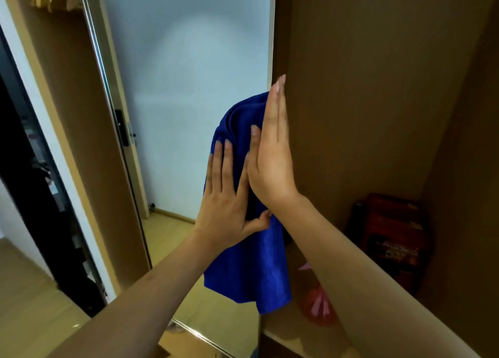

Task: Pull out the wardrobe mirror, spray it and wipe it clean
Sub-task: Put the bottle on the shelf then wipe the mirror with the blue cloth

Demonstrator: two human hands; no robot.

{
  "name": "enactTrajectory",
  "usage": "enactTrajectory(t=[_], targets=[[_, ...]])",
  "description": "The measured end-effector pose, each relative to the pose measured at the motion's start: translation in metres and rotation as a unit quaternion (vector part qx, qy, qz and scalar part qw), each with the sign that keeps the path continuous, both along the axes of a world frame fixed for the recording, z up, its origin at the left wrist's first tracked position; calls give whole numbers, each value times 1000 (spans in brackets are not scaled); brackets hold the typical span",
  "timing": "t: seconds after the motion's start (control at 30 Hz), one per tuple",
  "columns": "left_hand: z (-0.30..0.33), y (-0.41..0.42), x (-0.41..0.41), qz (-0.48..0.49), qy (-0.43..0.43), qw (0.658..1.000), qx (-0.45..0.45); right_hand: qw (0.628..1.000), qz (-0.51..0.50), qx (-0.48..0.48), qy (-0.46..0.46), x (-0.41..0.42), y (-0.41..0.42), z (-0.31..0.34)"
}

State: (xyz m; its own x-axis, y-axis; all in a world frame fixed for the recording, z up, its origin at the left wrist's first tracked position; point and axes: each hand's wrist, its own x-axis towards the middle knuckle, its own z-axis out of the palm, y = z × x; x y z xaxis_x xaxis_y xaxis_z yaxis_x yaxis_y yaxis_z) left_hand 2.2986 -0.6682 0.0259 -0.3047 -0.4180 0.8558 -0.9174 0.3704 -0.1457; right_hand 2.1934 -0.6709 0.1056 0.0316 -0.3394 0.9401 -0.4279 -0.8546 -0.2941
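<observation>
Both hands flat on the blue cloth (244, 263), pressing it against the mirror (189, 87) near its right edge, beside the wardrobe wall (364, 87). Left hand (229, 195) has fingers straight and spread on the cloth's lower left; right hand (272, 152) has fingers straight and together on its upper right, neither curled around it. Cloth's lower part hangs loose below the hands; a red box (391, 238) sits on the wardrobe shelf (283, 328).

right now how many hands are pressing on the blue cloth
2: the left hand flat on the blue cloth, lower left; the right hand flat on its upper right, by the mirror edge.
</observation>
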Motion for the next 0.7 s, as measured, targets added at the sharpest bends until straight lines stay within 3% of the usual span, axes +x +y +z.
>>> enactTrajectory(t=[0.7], targets=[[-108, 0, 1, -14, 5, 1000, 10, 1000, 0, 10, -8, 1, 0, -106]])
